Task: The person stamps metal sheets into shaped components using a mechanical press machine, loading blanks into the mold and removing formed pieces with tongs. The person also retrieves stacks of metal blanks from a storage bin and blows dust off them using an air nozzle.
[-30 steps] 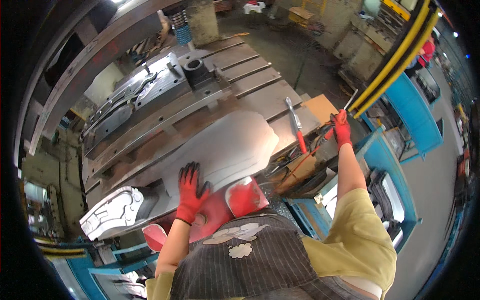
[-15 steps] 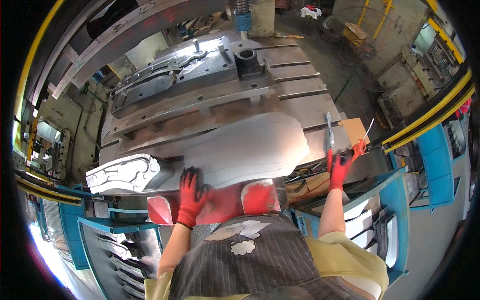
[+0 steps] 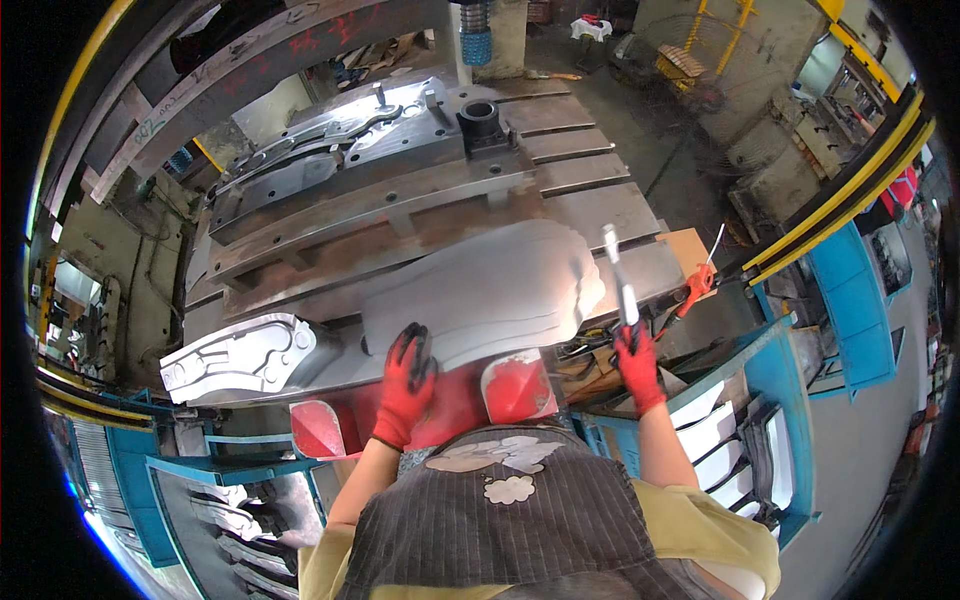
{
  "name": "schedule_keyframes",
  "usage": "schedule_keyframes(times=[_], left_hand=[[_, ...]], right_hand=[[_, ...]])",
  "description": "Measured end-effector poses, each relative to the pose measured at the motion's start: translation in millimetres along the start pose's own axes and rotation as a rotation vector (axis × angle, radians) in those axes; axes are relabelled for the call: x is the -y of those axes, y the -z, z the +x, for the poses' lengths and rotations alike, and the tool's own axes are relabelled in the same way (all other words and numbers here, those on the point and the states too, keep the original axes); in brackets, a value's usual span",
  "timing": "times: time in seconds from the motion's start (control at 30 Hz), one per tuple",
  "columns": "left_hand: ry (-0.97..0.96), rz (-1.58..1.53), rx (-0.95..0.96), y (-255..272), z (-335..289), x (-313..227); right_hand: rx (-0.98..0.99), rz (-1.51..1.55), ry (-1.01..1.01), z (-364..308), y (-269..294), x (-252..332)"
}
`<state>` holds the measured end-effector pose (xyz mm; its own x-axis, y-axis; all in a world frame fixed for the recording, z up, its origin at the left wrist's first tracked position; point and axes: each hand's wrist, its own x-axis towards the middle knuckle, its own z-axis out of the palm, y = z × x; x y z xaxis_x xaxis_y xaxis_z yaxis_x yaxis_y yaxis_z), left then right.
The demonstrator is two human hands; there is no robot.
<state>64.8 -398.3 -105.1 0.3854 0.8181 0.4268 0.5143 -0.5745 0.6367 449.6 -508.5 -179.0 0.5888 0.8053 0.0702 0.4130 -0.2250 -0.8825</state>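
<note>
My right hand [image 3: 638, 370], in a red glove with dark fingertips, is closed around the lower end of a slim silver-white hand tool [image 3: 618, 275]. The tool points up and away, just right of a stack of flat grey sheet-metal blanks [image 3: 480, 290] with wavy edges. My left hand [image 3: 408, 385], gloved the same way, is at the near left edge of the stack, fingers stretched forward and holding nothing. Whether its fingertips touch the metal I cannot tell. Left of it a shiny shaped metal part [image 3: 240, 355] stands at the table edge.
A die block with a formed metal part [image 3: 350, 130] sits at the back of the slotted press bed [image 3: 590, 205]. Red-handled tool [image 3: 695, 285] and brown cardboard [image 3: 685, 250] lie at right. Blue racks [image 3: 775, 400] with metal parts stand either side. A red block [image 3: 515, 385] is before me.
My right hand has closed on the slim tool and carried it left toward the blanks. My left hand has shifted slightly right, its fingers closer together. The whole view has shifted a little.
</note>
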Motion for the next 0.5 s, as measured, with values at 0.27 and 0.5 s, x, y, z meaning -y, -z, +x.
schedule_keyframes(times=[0.27, 0.5], left_hand=[[0.195, -0.287, 0.072, -5.9, 1.3, -13.1], [1.05, -1.817, 0.351, -27.9, 20.1, 0.1]], right_hand=[[0.065, -0.279, -0.047, -24.6, -10.5, 34.5], [-0.051, -0.284, 0.099, -47.8, 11.8, 96.3]])
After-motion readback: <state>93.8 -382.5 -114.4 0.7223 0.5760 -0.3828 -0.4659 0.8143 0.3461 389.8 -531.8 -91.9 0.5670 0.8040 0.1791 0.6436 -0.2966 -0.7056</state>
